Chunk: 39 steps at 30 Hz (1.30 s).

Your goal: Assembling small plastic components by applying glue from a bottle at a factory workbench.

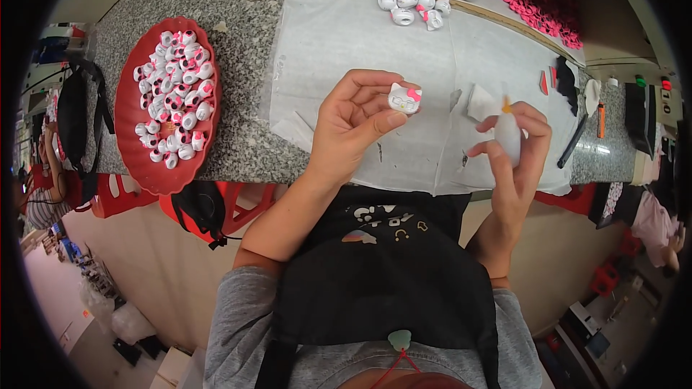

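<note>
The white cat-head figurine (404, 101) looks like smooth, glossy plastic, the squeeze bottle (508, 138) like smooth whitish plastic. The scalloped tray (128, 133) seems smooth plastic, the counter (245, 65) speckled stone, the sheet (335, 36) creased and paper-like, the apron (389, 281) matt cloth.

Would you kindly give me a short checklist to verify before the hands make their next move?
1. White cat-head piece in the left hand: ok, pinched between thumb and fingers.
2. Pink bow on the piece: ok, present.
3. White bottle in the right hand: ok, held, orange tip showing.
4. Tip clear of the piece: ok, apart.
5. Bottle's fill level: cannot tell.
</note>
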Each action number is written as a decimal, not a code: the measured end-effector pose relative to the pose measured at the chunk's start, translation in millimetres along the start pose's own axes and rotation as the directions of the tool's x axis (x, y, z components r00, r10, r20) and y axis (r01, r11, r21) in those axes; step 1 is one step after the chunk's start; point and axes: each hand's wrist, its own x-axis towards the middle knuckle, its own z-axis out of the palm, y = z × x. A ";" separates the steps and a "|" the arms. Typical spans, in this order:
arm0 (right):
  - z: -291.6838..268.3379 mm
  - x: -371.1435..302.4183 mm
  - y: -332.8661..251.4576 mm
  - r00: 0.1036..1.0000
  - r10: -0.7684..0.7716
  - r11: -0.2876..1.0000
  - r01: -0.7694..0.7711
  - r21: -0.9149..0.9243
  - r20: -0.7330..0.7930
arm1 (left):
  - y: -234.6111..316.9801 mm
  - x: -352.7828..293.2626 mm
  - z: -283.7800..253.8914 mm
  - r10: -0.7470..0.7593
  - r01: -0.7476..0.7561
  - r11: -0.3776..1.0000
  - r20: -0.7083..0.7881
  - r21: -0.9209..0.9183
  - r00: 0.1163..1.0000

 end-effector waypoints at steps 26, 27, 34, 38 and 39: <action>25.3 -1.9 0.2 0.885 -0.462 0.881 0.452 -0.137 -0.055 | 1.3 -0.6 0.0 -0.007 0.006 0.997 -0.013 -0.075 1.000; 25.0 -1.0 0.3 0.885 -0.462 0.882 0.452 -0.137 -0.054 | 1.1 -0.6 0.5 -0.007 0.006 0.997 -0.014 -0.075 1.000; 25.9 -0.3 0.3 0.872 -0.490 0.869 0.489 -0.071 0.010 | 3.1 -1.9 0.4 -0.026 0.026 1.000 -0.026 -0.009 0.999; 26.7 -4.6 0.7 0.896 -0.444 0.890 0.437 -0.132 -0.028 | 2.5 -2.2 0.5 -0.015 0.015 1.000 -0.014 0.004 1.000; 27.1 -4.2 0.6 0.896 -0.443 0.890 0.436 -0.131 -0.026 | 3.0 -2.1 0.7 -0.015 0.015 1.000 -0.016 0.004 1.000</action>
